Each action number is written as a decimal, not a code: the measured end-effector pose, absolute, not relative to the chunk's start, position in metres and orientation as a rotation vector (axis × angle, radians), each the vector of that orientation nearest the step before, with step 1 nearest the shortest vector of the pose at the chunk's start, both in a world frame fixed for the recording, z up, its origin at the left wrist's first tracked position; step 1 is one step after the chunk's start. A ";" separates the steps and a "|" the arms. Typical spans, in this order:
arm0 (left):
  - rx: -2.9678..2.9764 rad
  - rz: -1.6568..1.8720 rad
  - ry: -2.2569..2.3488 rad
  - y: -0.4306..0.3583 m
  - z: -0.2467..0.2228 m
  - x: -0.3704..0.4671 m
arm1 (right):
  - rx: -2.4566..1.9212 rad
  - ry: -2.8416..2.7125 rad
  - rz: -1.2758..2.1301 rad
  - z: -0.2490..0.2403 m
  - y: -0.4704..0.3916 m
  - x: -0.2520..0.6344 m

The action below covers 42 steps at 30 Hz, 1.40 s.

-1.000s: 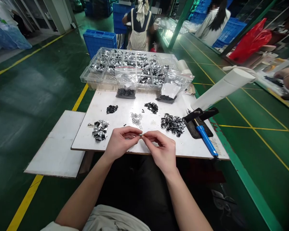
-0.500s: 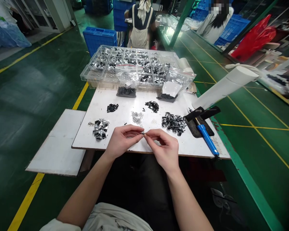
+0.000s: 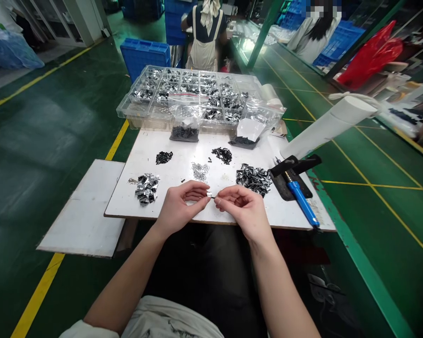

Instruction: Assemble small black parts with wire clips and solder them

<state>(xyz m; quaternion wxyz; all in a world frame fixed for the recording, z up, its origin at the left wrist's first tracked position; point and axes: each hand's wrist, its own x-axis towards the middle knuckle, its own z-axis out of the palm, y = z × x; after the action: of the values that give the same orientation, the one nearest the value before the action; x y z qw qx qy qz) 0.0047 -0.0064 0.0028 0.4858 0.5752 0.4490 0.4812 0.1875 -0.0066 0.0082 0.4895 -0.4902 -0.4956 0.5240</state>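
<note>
Between thumb and forefinger, my left hand (image 3: 181, 204) pinches a small shiny metal piece (image 3: 209, 194). My right hand (image 3: 243, 206) is closed on a thin black piece (image 3: 213, 197) whose end meets or nearly touches the metal one. Both hands are just above the front of the white board (image 3: 204, 215). Beyond the fingertips lies a patch of tiny silvery parts (image 3: 199, 172). Shiny metal pieces (image 3: 147, 188) are heaped to the left, and dark glossy pieces (image 3: 254, 179) to the right. Two small piles of black parts (image 3: 164, 157) and black strips (image 3: 222, 155) lie farther back.
A clear compartment box (image 3: 193, 89) full of metal parts stands behind two zip bags (image 3: 184, 133) of black parts. At right, a blue-handled tool (image 3: 303, 202) rests on a black holder (image 3: 280, 183), near a white tube (image 3: 331, 124). A co-worker (image 3: 204, 42) sits ahead.
My right hand has drawn slightly to the right, opening a small gap between the fingertips. The metal piece and the dark piece now show more clearly.
</note>
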 end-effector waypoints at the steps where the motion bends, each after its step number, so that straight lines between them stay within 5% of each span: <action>1: 1.424 1.168 1.088 -0.007 0.002 0.005 | -1.197 -1.201 1.282 0.009 -0.005 0.188; 42: 1.524 1.224 1.042 -0.008 0.006 0.005 | -1.161 -1.399 1.168 0.011 -0.007 0.181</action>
<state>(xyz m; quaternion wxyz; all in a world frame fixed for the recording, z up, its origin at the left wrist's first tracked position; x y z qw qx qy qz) 0.0047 -0.0083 0.0064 0.4470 0.6154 0.4207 0.4945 0.1814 -0.0071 0.0115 0.4709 -0.4738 -0.5712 0.4769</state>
